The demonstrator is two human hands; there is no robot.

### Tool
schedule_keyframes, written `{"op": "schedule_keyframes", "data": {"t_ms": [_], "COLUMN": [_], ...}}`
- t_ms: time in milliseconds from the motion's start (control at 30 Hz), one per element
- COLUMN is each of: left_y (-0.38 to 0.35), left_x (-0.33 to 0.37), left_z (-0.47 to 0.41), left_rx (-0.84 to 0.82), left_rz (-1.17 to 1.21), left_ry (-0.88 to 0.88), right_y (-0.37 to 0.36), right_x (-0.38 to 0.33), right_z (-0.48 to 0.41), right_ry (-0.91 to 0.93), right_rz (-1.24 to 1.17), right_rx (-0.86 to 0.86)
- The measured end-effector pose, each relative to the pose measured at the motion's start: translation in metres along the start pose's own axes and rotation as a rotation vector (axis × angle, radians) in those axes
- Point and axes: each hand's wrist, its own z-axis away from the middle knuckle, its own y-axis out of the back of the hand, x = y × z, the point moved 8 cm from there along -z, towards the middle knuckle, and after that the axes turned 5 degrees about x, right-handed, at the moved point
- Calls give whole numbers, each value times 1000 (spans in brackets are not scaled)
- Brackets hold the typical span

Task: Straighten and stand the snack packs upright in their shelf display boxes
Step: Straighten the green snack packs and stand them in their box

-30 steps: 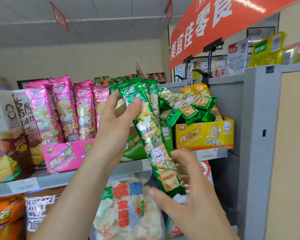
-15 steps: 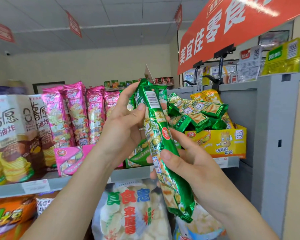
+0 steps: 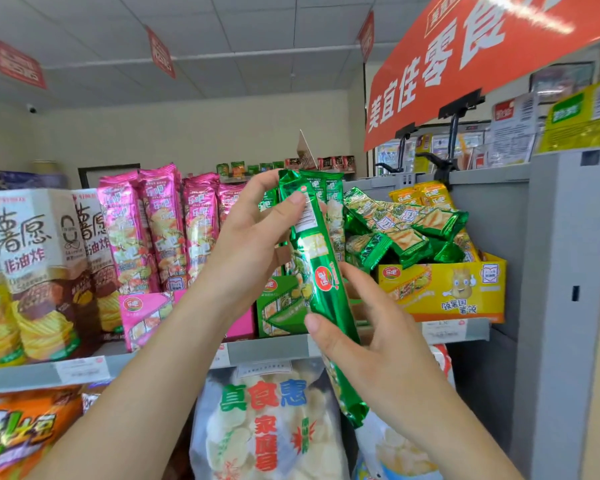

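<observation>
Head: long grn foil pack, tilted

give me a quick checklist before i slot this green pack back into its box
1. Grip: ok. The left hand pinches the top of the green pack, and the right hand holds its lower half.
2. Upright: not ok. It tilts, with its lower end below the shelf edge.
3. Facing: not ok. The barcode side faces the camera.
4. Room in the green display box: cannot tell, since hands and pack hide it.
5. The yellow display box: not ok, loose green packs lie piled across it.
6. The pink packs: ok, standing upright.
</observation>
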Motion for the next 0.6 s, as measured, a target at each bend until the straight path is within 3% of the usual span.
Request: {"op": "schedule_keyframes", "data": {"t_ms": [67,167,233,433,600], "left_y": [-7,-21,-29,-41,-40], "left_x": [4,11,11,6,8], "left_z": [-3,-4,-7,-20,-49], "left_rx": [-76,-195,-227,-238,-92], "left_rz": [90,302,389,397,-50], "left_ry": [-18,-3,22,64,-31], "right_y": [2,-3,-4,7,45], "right_x": [0,3,1,4,0], "right_z": [-2,-4,-4,-3,-10], "right_ry": [-19,-229,-287,-255,-81], "right_rz": [-27,-523,-679,-566,-203], "right_rx": [-35,-176,-217,-106,134]}}
